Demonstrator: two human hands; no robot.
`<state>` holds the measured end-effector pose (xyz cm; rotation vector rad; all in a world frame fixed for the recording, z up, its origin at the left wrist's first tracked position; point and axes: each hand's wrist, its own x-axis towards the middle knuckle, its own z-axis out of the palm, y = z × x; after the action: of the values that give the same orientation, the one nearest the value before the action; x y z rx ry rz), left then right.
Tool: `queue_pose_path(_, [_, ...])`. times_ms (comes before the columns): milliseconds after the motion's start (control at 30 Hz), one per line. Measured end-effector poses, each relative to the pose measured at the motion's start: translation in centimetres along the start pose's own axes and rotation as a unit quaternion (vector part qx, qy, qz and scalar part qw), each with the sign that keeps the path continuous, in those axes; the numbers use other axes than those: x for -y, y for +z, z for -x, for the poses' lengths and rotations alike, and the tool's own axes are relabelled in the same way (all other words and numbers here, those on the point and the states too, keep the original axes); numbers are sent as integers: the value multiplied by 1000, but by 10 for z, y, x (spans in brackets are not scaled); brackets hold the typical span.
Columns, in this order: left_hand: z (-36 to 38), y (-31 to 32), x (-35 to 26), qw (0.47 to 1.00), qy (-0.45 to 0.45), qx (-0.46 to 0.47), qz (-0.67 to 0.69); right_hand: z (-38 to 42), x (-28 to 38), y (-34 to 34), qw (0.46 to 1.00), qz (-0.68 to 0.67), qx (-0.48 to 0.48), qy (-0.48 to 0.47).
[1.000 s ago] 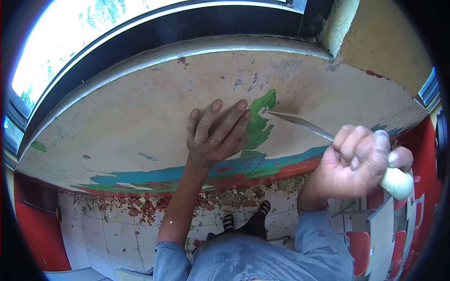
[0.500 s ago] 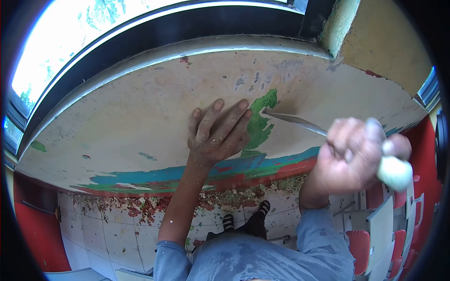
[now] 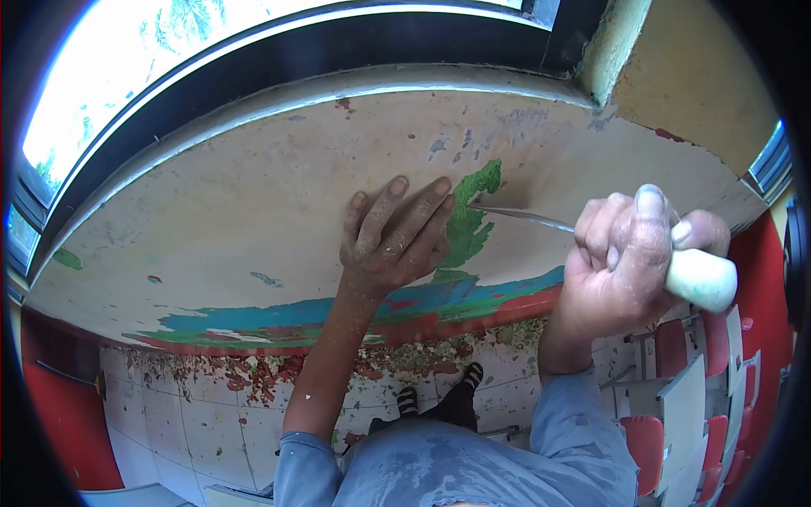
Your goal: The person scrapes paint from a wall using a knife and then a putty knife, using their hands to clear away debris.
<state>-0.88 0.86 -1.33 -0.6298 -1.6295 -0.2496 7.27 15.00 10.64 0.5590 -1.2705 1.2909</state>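
My right hand [image 3: 629,253] is wrapped round the pale handle [image 3: 703,279] of a scraping tool. Its thin metal blade [image 3: 532,218] points left, and the tip meets the right edge of a green paint patch [image 3: 467,232] on the wall below the window. Just left of that patch, my left hand [image 3: 395,232] lies against the bare, pale wall surface [image 3: 228,220] with its fingers spread; it holds nothing. Dust coats both hands. Blue, green and red paint bands [image 3: 405,313] run along the lower part of the wall.
A window with a dark frame [image 3: 338,55] is above the wall. Paint flakes [image 3: 253,376] litter the tiled floor [image 3: 203,431] around my feet [image 3: 408,400]. Red chairs [image 3: 646,452] with pale writing boards stand at the lower right. A tan pillar [image 3: 697,84] is at the upper right.
My right hand and the handle have shifted slightly up, and the blade lies flatter with its tip a little lower and further left. My left hand has stayed against the wall.
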Motion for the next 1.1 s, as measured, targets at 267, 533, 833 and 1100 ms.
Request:
queue_pose_path(267, [-1,1,1,1000,-3,2,9,-7,4,-12,991,-126,37,-36])
queue_pose_path(533, [3,-3,-1,1000,-4,10,8,2,-5,-5,998,-65,-14,-5])
queue_pose_path(833, [-1,-2,1,1000,3,10,4,39,-27,-23,991,85,63,80])
queue_pose_path(1100, [-12,-8,-6,994,40,99,11,105,6,-121,946,136,-11,294])
